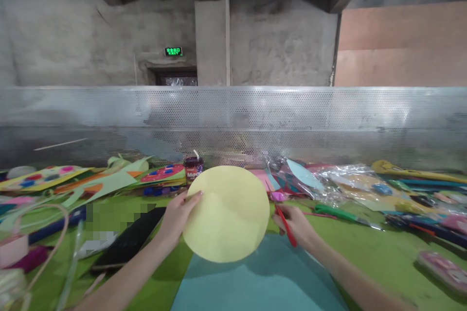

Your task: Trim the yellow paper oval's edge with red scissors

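Observation:
My left hand (181,214) pinches the left edge of a pale yellow paper circle (228,216), thumb on its front. The circle is raised and faces me, its lower edge overlapping a light blue sheet of paper (259,282) on the table. My right hand (295,226) is closed around the red handles of a pair of scissors (286,226), just right of the circle. The scissors' blades point up and away, close to the circle's right edge. Whether they touch the paper I cannot tell.
Behind the circle stands a dark drink cup (192,169) with a straw. To the right lie a green-handled cutter (337,213), clear plastic packaging (328,182) and a pink case (443,269). A black flat item (127,238) is at left. A perforated metal panel (233,112) closes off the back.

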Motion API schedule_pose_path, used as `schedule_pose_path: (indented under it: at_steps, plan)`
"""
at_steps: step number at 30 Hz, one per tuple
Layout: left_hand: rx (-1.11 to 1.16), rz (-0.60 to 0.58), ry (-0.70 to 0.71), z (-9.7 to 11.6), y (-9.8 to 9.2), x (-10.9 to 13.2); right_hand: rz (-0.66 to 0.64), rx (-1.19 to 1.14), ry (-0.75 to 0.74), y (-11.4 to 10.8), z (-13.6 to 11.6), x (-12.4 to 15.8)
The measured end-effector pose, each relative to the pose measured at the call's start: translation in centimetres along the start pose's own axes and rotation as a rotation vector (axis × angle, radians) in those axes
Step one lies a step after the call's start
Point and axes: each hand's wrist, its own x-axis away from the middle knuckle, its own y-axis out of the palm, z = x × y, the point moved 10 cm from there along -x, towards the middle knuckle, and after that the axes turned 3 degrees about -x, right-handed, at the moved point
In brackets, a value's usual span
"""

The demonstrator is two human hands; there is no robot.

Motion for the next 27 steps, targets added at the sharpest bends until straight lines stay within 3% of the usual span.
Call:
schedule_pose_path:
  at_steps: [27]
  plan:
    - [0.003,-0.008,-0.012,0.65,0.56,0.70,-0.070,-0.071,0.050,1.12,-0.37,0.65]
